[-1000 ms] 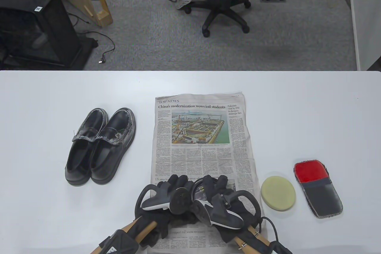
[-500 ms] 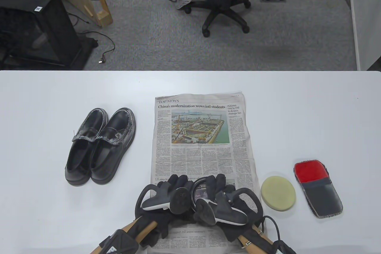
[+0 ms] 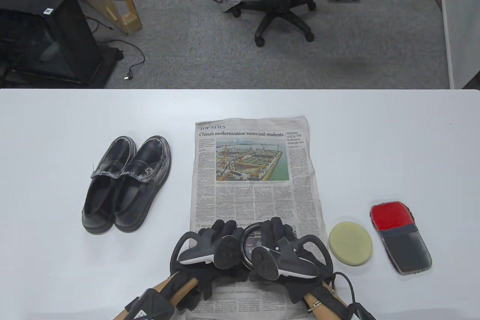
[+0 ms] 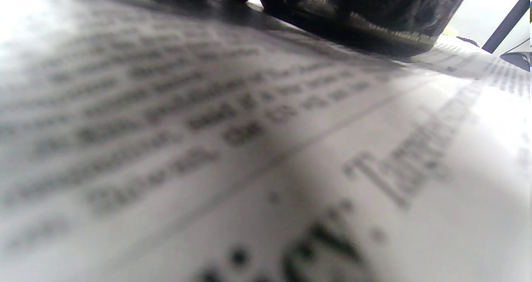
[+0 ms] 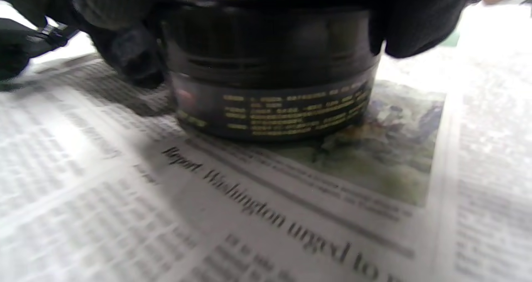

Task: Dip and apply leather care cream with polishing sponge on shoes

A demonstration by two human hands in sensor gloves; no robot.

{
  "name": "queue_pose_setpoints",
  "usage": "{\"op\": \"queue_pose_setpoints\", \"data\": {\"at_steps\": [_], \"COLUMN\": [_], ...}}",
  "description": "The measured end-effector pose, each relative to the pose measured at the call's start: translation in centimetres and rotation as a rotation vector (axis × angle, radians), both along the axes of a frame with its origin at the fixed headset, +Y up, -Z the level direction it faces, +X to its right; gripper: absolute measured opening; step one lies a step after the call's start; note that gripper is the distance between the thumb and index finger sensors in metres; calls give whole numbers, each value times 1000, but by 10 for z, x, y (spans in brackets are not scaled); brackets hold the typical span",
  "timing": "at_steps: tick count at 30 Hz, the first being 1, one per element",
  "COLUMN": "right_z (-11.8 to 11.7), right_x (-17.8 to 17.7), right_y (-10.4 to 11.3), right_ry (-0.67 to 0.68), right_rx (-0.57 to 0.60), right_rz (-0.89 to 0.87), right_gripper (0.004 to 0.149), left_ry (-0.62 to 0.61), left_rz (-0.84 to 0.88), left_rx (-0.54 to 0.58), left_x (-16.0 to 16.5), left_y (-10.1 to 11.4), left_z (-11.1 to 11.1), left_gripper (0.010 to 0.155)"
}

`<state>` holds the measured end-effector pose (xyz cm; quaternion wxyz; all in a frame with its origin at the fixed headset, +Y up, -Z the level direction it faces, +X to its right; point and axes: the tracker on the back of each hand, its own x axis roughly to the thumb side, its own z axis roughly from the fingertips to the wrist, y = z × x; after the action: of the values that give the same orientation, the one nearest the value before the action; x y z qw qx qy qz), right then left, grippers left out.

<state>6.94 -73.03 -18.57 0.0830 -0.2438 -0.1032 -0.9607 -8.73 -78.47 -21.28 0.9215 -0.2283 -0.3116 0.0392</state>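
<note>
Here, both hands clasped round the cream jar (image 5: 270, 78) on the near end of the newspaper (image 3: 255, 192): left hand (image 3: 210, 248) steadying the base, right hand (image 3: 285, 256) clamped on the lid. Rigid, smooth, probably slippery under gloves; best gripped at the rim. Soft, light sponge (image 3: 350, 244) just right; shoes (image 3: 125, 185) far left.

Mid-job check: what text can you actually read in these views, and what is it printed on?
"TOP NEWS": newspaper header.
"China's modernization wows intl students": its headline.
"Report: Washington urged to": newspaper, right wrist view.
"CREAM": cream jar, left wrist view.
Gold lines on the jar's side and the newspaper's body columns: too blurred or small to read.
</note>
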Motion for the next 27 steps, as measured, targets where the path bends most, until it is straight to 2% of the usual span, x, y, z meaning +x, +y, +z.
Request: {"op": "queue_pose_setpoints", "data": {"at_steps": [6,11,15,17,23,27], "right_z": [2,1,-2,-5,-9,-25], "right_x": [-4,-12,-12,-10,-7,13], "right_y": [0,-11,-13,-14,-13,4], "right_ry": [-24,-14,-30,-40,-35,-106], "right_rx": [34,-57,-74,-94,-50,-12], "right_rz": [33,-1,-40,-60,-129,-158], "right_gripper": [119,130,133,133,132,131], "left_ry": [7,-10,-46,-11,123,175], "left_rz": [0,-12,-52,-18,-7,21], "left_rx": [1,-10,-5,41,219,291], "left_x": [0,-2,-11,-18,-41,-58], "left_y": [0,3,14,25,61,68], "left_z": [0,-3,-7,-8,-9,-4], "left_gripper": [105,104,98,94,92,92]}}
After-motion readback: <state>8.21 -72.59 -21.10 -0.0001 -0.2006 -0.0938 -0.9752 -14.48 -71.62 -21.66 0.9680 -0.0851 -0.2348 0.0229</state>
